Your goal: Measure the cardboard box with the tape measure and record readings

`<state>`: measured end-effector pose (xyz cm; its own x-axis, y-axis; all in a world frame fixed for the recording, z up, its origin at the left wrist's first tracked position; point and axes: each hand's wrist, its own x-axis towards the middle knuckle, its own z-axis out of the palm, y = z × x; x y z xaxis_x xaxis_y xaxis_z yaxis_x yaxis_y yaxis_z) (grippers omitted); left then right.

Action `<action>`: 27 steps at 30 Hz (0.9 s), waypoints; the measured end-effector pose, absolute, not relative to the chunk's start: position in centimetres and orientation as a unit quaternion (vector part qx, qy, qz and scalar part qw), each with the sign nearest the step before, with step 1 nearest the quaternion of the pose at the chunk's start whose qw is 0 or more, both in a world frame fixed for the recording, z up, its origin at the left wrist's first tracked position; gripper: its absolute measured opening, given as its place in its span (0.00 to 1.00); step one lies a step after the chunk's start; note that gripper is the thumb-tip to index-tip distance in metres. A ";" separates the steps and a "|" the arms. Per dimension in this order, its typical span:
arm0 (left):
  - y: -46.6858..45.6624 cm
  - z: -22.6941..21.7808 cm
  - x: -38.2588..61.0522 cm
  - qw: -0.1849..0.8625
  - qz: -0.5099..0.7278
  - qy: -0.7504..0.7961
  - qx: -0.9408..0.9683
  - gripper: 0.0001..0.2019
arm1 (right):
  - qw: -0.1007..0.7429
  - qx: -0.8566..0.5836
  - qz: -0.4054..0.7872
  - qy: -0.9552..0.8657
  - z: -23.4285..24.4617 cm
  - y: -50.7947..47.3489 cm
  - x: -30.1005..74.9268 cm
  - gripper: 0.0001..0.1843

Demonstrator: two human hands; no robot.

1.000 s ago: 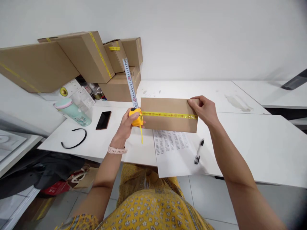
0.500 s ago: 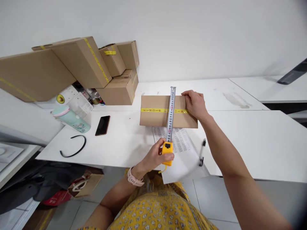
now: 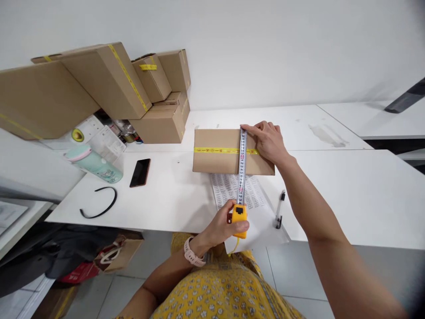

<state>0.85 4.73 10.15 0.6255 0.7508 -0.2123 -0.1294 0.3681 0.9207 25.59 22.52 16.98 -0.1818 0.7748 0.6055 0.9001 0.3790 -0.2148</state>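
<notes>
Yellow plastic tape measure (image 3: pixel 239 223) is clutched in our left hand (image 3: pixel 221 227), fingers curled around the case, thumb over its near end. Its silver numbered blade (image 3: pixel 242 164) stretches across the brown cardboard box (image 3: pixel 217 163) with yellow tape, which lies on the white counter (image 3: pixel 172 195). Our right hand (image 3: pixel 270 139) sits over the box's right end, index finger at the blade's tip by the far edge; honestly can't tell if it's pinching or just pressing. If that finger slips, we'd probably lose the tip's alignment. Pulling too hard could drag the box our way, too.
</notes>
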 end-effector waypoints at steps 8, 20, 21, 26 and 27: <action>4.1 8.0 1.5 0.714 0.287 0.340 0.540 0.27 | 0.336 -0.556 -0.090 -0.755 16.8 22.3 25.5 0.27; 3.9 8.1 1.6 0.693 0.281 0.355 0.561 0.27 | 0.345 -0.557 -0.080 -0.751 16.6 22.1 25.4 0.26; 3.8 8.1 1.6 0.691 0.280 0.357 0.562 0.27 | 0.346 -0.558 -0.077 -0.750 16.6 22.0 25.4 0.26; 3.8 7.5 1.8 0.685 0.283 0.367 0.562 0.28 | 0.333 -0.562 -0.078 -0.753 16.8 21.7 25.3 0.27; 3.7 7.4 1.8 0.685 0.284 0.367 0.562 0.28 | 0.331 -0.562 -0.078 -0.754 16.9 21.6 25.3 0.27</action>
<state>1.83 3.72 7.42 0.5686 0.8018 -0.1837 0.0237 0.2072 0.9780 25.33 21.64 16.87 -0.1503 0.7960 0.5863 0.8990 0.3568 -0.2540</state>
